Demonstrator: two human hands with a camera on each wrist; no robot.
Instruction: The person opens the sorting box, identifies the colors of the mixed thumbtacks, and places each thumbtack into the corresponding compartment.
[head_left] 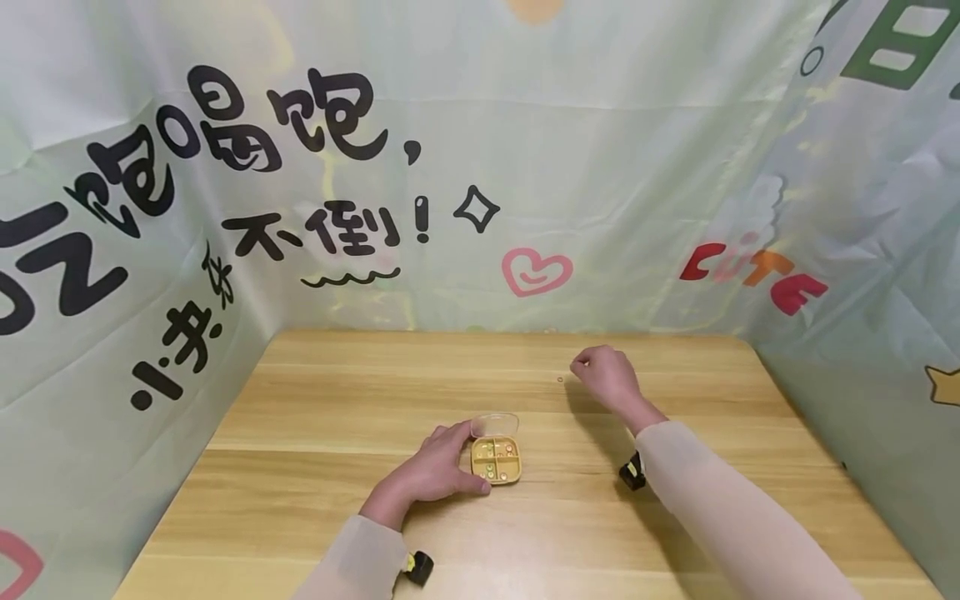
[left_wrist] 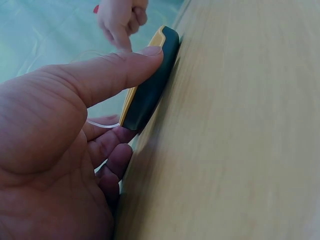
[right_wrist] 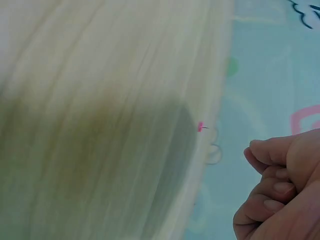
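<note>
A small pill box [head_left: 518, 467], yellow inside and dark green outside, lies on the wooden table with its clear lid [head_left: 497, 423] raised at the back. Tiny rings or beads sit in its several compartments. My left hand [head_left: 437, 467] holds the box from the left, thumb along the near side and fingers at the far side; the left wrist view shows the thumb [left_wrist: 115, 72] pressing its edge. Farther back on the right, my right hand [head_left: 609, 379] hovers with fingers curled and thumb against index fingertip [right_wrist: 255, 147]; nothing shows between them. A tiny ring [head_left: 560, 379] lies just left of it.
The wooden table [head_left: 337, 408] meets a printed cloth backdrop [head_left: 600, 183] behind and at both sides. Dark wrist devices hang below both sleeves, one at the left cuff [head_left: 421, 568], another at the right [head_left: 632, 472].
</note>
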